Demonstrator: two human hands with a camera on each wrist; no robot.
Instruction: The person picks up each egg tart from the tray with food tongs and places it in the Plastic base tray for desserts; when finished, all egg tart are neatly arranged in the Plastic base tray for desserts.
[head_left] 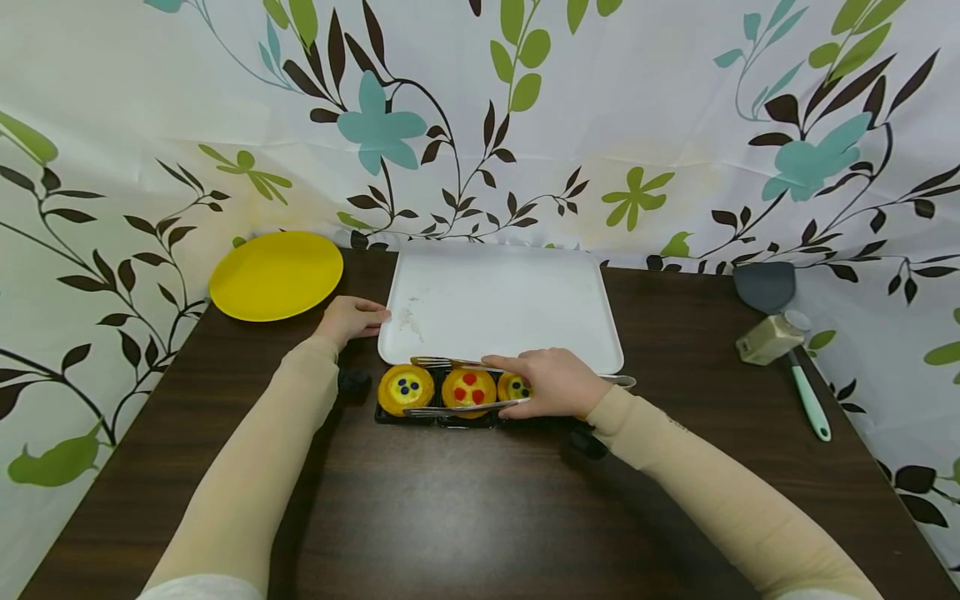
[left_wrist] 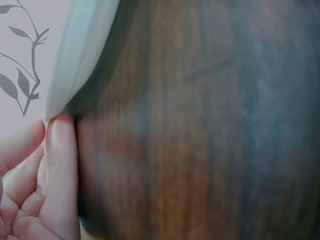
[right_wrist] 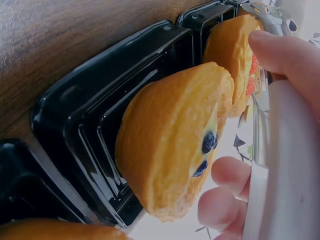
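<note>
My left hand (head_left: pixel 351 319) pinches the left edge of a white rectangular tray (head_left: pixel 502 308); the left wrist view shows thumb and fingertips at the tray's rim (left_wrist: pixel 82 50). Metal tongs (head_left: pixel 457 410) are gripped in my right hand (head_left: pixel 558 383), their spread arms pointing left over a row of tarts. The row holds a blueberry tart (head_left: pixel 406 389) at the left end, a tart with red fruit (head_left: pixel 468 390) beside it, and another blueberry tart (right_wrist: pixel 172 145) under my right hand. They sit in a black plastic container (right_wrist: pixel 135 60), partly hidden by the hand.
A yellow oval plate (head_left: pixel 276 277) lies at the back left. On the right are a spatula with a grey blade (head_left: pixel 765 286) and mint handle, and a small seasoning jar (head_left: pixel 772 337) overlapping it. A floral cloth (head_left: pixel 480 125) hangs behind the dark wooden table (head_left: pixel 465 517).
</note>
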